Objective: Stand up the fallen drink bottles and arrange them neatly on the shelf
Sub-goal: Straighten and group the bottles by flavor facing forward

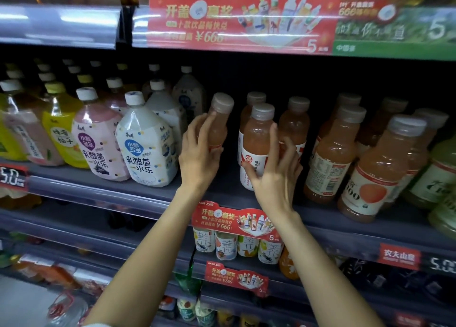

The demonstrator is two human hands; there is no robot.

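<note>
On the shelf [103,191], an orange drink bottle [218,122] is held upright, slightly tilted, by the left hand [199,151], fingers curled round its body. To the right, a second bottle [255,144] is grasped by the right hand [274,171]. Neighbouring bottles [333,154] stand close; a careless release or sideways nudge is judged likely to topple them.

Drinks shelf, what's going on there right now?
A person is tidying pink juice bottles on a shop shelf. The left hand grips one bottle, held slightly tilted. The right hand wraps around an upright front bottle. More pink bottles stand to the right.
</note>
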